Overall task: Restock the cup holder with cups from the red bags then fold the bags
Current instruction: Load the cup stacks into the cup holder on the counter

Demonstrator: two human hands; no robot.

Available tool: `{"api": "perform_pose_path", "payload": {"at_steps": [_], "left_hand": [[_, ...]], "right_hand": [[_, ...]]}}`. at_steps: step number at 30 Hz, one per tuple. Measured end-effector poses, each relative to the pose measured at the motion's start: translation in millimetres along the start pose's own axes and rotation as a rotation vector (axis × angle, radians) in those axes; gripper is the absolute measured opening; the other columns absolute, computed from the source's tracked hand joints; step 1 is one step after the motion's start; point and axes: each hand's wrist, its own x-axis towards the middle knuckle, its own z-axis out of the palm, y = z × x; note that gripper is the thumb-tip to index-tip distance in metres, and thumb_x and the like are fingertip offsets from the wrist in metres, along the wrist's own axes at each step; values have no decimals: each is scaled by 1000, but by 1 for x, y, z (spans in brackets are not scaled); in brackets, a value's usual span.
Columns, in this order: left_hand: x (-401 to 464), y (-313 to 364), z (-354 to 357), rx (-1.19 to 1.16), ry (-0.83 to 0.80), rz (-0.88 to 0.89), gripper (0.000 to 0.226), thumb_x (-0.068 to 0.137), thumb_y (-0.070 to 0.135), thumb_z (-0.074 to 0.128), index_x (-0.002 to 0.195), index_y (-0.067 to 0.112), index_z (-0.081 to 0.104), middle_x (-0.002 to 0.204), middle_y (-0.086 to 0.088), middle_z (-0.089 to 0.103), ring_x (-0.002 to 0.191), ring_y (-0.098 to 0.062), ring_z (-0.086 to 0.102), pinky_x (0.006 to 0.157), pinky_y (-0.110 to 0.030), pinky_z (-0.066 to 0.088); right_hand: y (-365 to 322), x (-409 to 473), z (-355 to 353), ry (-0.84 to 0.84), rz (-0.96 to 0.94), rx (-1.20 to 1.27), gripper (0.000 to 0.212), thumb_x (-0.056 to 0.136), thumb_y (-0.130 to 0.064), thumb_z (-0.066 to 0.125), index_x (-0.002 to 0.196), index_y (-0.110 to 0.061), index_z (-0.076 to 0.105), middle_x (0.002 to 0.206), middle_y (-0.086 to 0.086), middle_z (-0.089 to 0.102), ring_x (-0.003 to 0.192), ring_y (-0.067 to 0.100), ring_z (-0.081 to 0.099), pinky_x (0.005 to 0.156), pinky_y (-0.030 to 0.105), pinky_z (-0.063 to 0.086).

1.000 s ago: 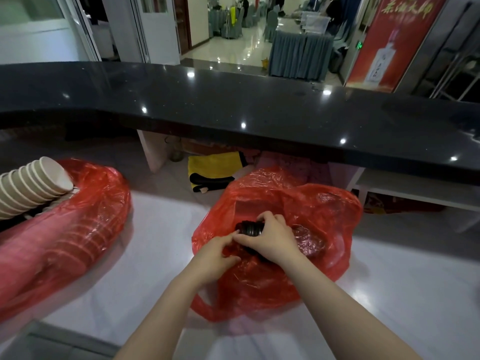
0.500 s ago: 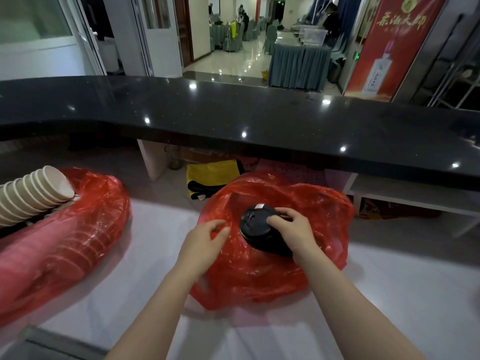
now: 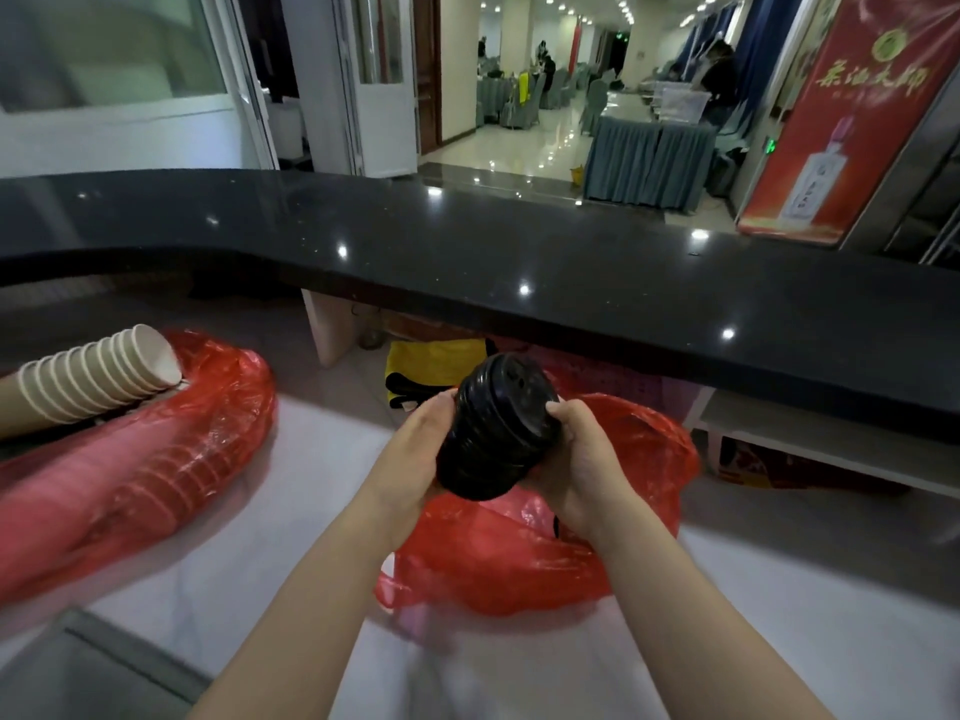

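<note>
A stack of black cup lids [image 3: 498, 428] is held in the air above a slack red bag [image 3: 524, 553] on the white counter. My left hand [image 3: 415, 449] grips the stack's left side and my right hand [image 3: 576, 459] grips its right side, fingers curled over the top lid. At the left lies a second red bag [image 3: 156, 459], long and full of stacked cups. A row of nested white paper cups [image 3: 98, 376] lies on its side above that bag.
A raised black countertop [image 3: 467, 252] runs across in front of me. A white counter [image 3: 779, 615] lies below it. A yellow and black item [image 3: 431, 366] sits under the ledge. A red banner [image 3: 841, 111] stands at the far right. A dining hall lies beyond.
The lid stack has come up out of the red bag, which has sagged flat. My left hand left the bag and now grips the stack with the right.
</note>
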Motion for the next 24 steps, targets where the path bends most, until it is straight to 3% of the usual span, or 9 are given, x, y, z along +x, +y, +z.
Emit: {"api": "perform_pose_path", "payload": {"at_steps": [2,3,6,8,10,14,17,20,24], "left_hand": [[-7,-1,0,35,98,54,50,81,59,51,121,31,62,120,7,66,113,-10,61,98,-36,49],[-13,-2,0,64,152,101,45,83,56,54,120,32,62,119,7,66,115,-11,59,100,-33,47],[-34,-5,-1,220,257,239,24,91,41,52,114,41,61,113,19,67,111,1,59,89,-12,44],[-52,-5,-4,281,329,269,27,92,35,48,115,43,61,115,20,66,111,2,58,91,-12,43],[-73,-6,-12,331,393,283,28,93,32,49,110,50,62,113,21,66,109,2,59,88,-9,42],[-124,-4,-43,352,583,211,28,88,33,51,114,41,59,112,22,66,109,5,57,89,-11,43],[-170,4,-66,351,716,213,27,90,31,50,114,38,59,111,26,66,107,7,58,85,-7,42],[-213,7,-90,349,914,215,26,87,37,48,109,43,58,109,30,64,106,9,57,88,-8,42],[-261,7,-123,328,1026,214,25,87,38,46,110,42,57,109,28,65,108,7,57,90,-11,41]], "right_hand": [[5,2,3,-43,36,0,42,90,-24,38,124,-17,61,129,20,57,115,35,57,84,49,52],[8,2,5,-72,40,5,43,89,-21,36,122,-20,63,126,17,61,113,34,58,83,49,53],[21,1,15,-162,55,46,43,89,-18,36,120,-26,64,121,12,65,113,34,60,91,58,47],[36,0,24,-242,80,43,38,90,-32,48,125,-22,61,124,13,64,115,33,60,96,60,45],[54,-3,37,-343,107,13,59,82,-48,62,130,-16,56,128,16,61,117,34,59,96,59,46],[82,-11,83,-513,183,-17,60,74,-40,70,126,-13,58,123,20,62,112,38,61,91,57,50],[108,-25,126,-639,235,-73,53,72,-45,75,118,-22,63,119,13,66,107,34,65,80,53,55],[134,-46,167,-777,201,-169,56,66,-57,77,115,-33,64,116,5,67,106,28,66,75,50,57],[159,-66,221,-904,159,-239,49,70,-50,76,115,-37,64,115,1,68,107,25,66,75,42,57]]}}
